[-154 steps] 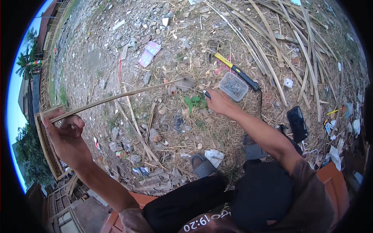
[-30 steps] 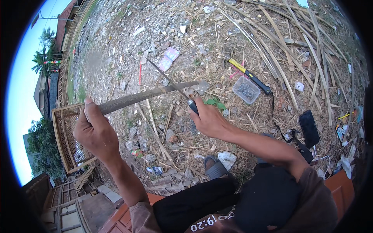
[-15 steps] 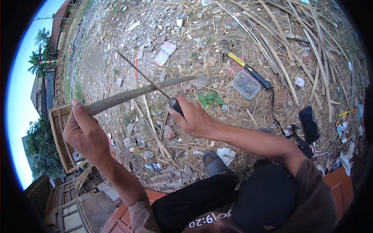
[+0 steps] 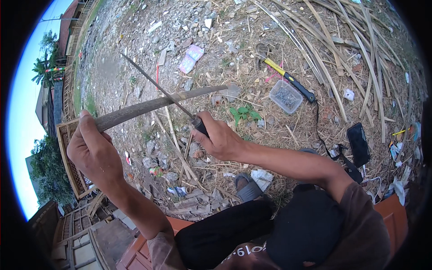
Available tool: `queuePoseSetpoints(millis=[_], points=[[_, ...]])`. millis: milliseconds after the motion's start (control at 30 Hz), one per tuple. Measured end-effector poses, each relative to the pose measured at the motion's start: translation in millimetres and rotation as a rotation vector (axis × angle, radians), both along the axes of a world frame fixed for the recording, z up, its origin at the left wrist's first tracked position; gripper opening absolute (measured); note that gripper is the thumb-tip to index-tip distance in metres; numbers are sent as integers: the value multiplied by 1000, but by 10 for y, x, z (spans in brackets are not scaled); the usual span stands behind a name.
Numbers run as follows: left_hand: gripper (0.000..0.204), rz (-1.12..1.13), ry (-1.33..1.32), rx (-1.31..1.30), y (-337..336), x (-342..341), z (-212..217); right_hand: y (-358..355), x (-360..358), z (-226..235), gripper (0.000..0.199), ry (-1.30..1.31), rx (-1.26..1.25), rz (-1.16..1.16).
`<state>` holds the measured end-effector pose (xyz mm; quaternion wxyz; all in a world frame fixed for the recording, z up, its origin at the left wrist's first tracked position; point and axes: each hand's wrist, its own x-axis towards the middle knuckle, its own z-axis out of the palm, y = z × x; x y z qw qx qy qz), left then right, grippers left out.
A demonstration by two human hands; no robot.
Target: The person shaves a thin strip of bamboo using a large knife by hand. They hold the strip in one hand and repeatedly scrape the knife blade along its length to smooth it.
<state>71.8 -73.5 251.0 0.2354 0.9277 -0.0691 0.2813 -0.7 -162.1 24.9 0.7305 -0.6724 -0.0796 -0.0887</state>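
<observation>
My left hand [image 4: 95, 155] is closed around the thick near end of a long, slightly curved wooden stick [image 4: 139, 108]. Grey-brown bark covers most of it, and a paler patch shows close to where the blade crosses. Reaching in from the right, my right hand [image 4: 220, 137] grips the dark handle of a long narrow knife [image 4: 150, 80]. The blade slants up and left across the stick at about its middle, its tip well beyond. Whether the edge bites into the wood, I cannot tell.
Right of my hands lie a clear tub [image 4: 286, 96] of nails, a yellow-black hammer [image 4: 290, 78] and a black phone [image 4: 358, 145]. Long split strips [image 4: 328, 54] are heaped at the upper right. A sandal [image 4: 248, 188] shows near my knee, and a lattice frame [image 4: 67, 157] stands at left.
My right hand and the knife have shifted left, the blade tip travelling up and left past the stick. The left hand and its end of the stick have moved slightly left and up.
</observation>
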Motion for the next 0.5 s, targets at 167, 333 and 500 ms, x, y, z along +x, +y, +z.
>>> queuePoseSetpoints(millis=[167,333,500], points=[[51,-59,-44,-9,67,24,3,-85,33,-126,31,102,-1,14],[50,-73,-21,-38,-71,13,-58,-193,44,-255,39,279,-15,53],[52,-87,-32,-40,72,-39,-81,-218,-96,14,36,158,27,86]])
